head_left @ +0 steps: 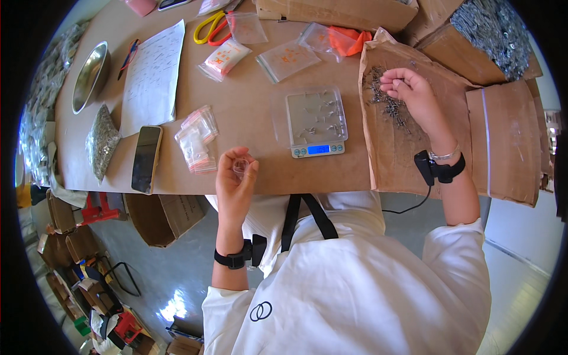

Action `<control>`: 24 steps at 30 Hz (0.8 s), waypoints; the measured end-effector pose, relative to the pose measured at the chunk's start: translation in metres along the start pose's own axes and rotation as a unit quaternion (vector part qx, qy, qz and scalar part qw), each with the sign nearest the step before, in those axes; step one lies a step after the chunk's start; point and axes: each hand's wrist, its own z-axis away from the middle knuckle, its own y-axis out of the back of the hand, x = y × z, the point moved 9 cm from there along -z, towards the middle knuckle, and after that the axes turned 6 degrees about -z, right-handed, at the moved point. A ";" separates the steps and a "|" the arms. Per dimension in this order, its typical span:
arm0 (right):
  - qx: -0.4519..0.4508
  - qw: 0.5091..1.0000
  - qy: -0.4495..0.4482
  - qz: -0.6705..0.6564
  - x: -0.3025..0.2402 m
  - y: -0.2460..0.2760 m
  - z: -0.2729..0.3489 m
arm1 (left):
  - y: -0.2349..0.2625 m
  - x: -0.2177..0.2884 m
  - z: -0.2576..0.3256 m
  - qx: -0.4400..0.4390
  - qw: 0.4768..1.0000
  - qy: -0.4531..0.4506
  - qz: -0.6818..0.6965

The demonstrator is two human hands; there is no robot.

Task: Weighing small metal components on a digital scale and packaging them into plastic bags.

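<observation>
My left hand point(234, 180) is at the table's front edge, its fingers curled round a small clear round plastic piece point(240, 167), whose exact kind I cannot make out. Over a pile of small metal screws point(395, 111) on a flattened cardboard sheet point(438, 112) is my right hand point(411, 92). Its thumb and fingertips are pinched together, and what lies between them is hidden. Between my hands stands a digital pocket scale point(316, 121) with a lit blue display. Several small screws point(319, 118) are scattered on its plate.
Small clear zip bags point(197, 139) lie left of the scale, near a phone point(146, 160) and a bag of metal parts point(102, 142). Farther back are a written sheet point(155, 74), a metal bowl point(90, 77), scissors point(212, 29) and more bags point(287, 61). Cardboard boxes point(337, 13) line the far right.
</observation>
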 end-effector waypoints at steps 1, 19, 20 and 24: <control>0.018 0.992 0.037 0.118 0.001 0.009 -0.003 | 0.000 0.000 0.000 0.002 1.000 0.007 -0.004; -0.123 0.943 -0.043 0.307 0.033 -0.107 -0.008 | -0.012 0.046 -0.007 0.090 0.913 -0.147 -0.369; -0.092 0.944 0.060 0.311 0.021 -0.112 -0.007 | -0.012 0.042 -0.011 0.085 0.938 -0.118 -0.314; -0.073 0.963 0.048 0.257 0.017 -0.105 -0.003 | -0.017 0.027 -0.017 0.083 0.959 -0.081 -0.260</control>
